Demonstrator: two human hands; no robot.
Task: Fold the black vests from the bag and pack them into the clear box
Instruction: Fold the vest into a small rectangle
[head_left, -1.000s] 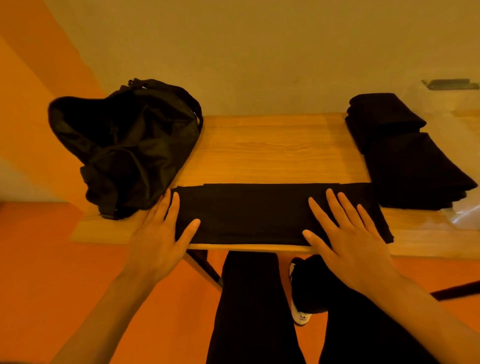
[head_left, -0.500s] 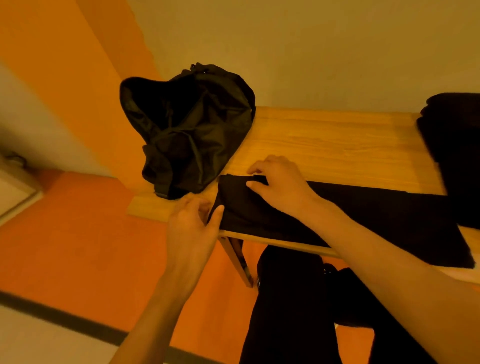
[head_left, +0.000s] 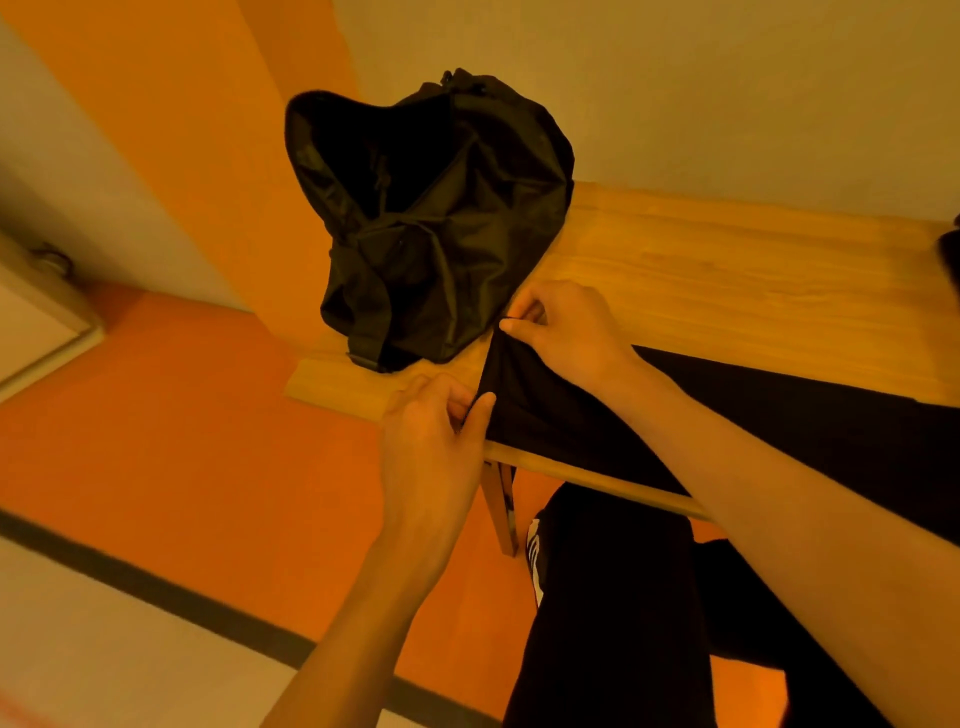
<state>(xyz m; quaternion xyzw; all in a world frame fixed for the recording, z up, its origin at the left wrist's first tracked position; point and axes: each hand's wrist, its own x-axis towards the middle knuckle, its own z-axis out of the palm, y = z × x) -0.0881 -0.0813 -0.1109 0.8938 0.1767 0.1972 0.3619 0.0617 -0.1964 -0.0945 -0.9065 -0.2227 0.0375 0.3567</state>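
Note:
A black vest (head_left: 769, 421), folded into a long strip, lies along the near edge of the wooden table (head_left: 701, 270). My left hand (head_left: 431, 431) pinches the strip's near left corner at the table edge. My right hand (head_left: 561, 327) pinches its far left corner, lifted slightly off the wood. The black bag (head_left: 431, 218) slumps open on the table's left end, just beyond both hands. The clear box is out of view; a dark sliver of the folded vest stack (head_left: 950, 254) shows at the right border.
The table stands against a pale wall, with an orange floor below and to the left. My legs in black trousers (head_left: 613, 613) and a shoe (head_left: 535, 556) are under the table's near edge, beside a wooden table leg (head_left: 501, 509).
My view has swung left, so the folded stack and clear box left the frame. Both hands went from lying flat on the strip to pinching its left end, which now lifts.

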